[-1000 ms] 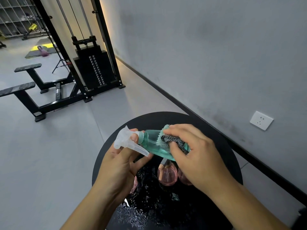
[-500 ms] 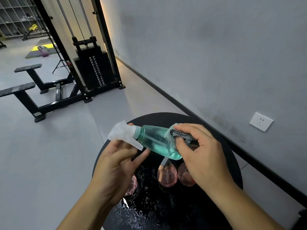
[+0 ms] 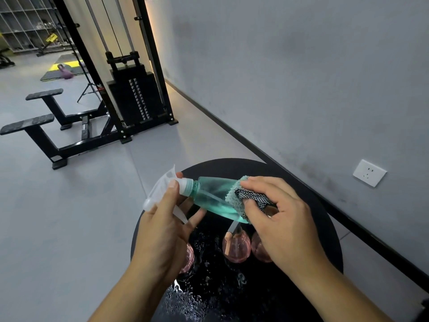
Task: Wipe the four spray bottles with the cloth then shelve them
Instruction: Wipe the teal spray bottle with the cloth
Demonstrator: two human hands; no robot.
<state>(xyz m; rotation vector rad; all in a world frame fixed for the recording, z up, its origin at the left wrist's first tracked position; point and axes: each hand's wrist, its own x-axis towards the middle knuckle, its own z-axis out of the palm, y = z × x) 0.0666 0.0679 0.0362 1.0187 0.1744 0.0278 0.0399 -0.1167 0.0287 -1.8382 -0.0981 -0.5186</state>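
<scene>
A green spray bottle (image 3: 212,197) with a clear trigger head lies tilted in the air above the round black table (image 3: 232,168). My left hand (image 3: 162,226) grips its neck and trigger head. My right hand (image 3: 281,219) holds a teal and black-checked cloth (image 3: 246,199) wrapped against the bottle's lower body. Three pink spray bottles stand on the wet tabletop below: one (image 3: 236,248) in the middle, one (image 3: 260,251) half hidden under my right hand, one (image 3: 188,257) behind my left hand.
Water drops cover the table's near part (image 3: 209,293). A grey wall with a white socket (image 3: 369,173) runs along the right. A black cable weight machine (image 3: 134,98) and its padded bars (image 3: 27,124) stand on the grey floor to the left. Shelving (image 3: 25,24) is far back left.
My right hand slid the cloth down the bottle from near the neck to its lower end. The left hand shifted its grip and the bottle's head moved slightly left and up.
</scene>
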